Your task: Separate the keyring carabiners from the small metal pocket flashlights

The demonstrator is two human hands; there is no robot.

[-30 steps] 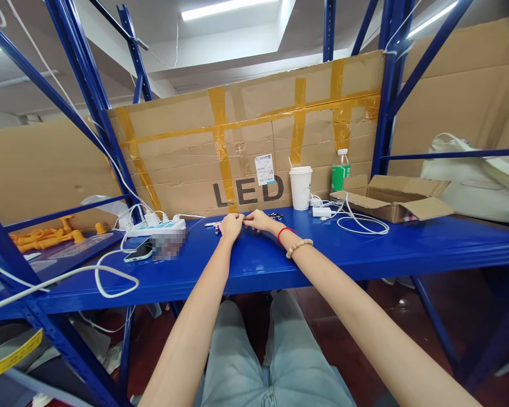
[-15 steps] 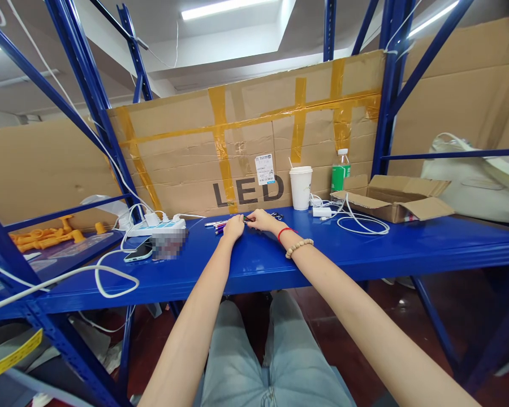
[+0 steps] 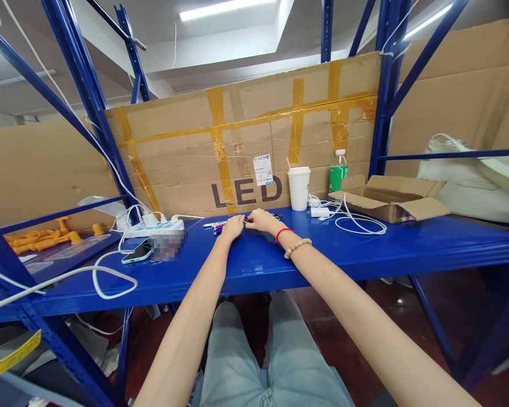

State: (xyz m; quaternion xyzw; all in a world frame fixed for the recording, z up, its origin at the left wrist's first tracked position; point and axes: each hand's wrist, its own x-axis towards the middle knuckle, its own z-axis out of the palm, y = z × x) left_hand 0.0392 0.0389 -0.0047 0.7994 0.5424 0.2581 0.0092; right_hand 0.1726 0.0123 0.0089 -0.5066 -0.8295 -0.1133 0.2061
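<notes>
My left hand [image 3: 234,227] is closed over the blue tabletop [image 3: 275,249], its fingers wrapped round one end of a small dark pen [image 3: 245,224]. Just to the right, my right hand [image 3: 261,220] pinches the other end; most of the pen is hidden by the fingers. Several pens [image 3: 219,227] with white and purple barrels lie on the table, left of my left hand and partly behind it. Past my right hand, small dark pieces [image 3: 276,216] lie close to the cardboard, too small to make out.
A white paper cup [image 3: 299,189] with a straw, a green-labelled bottle [image 3: 338,172], white cables [image 3: 360,225] and an open carton [image 3: 390,200] stand at the right. At the left are a power strip [image 3: 163,227] and a phone [image 3: 137,252]. A cardboard wall [image 3: 178,164] closes the back.
My hands have shifted slightly against each other at the pen, and less of its dark shaft shows between them. The whole view has moved a little sideways.
</notes>
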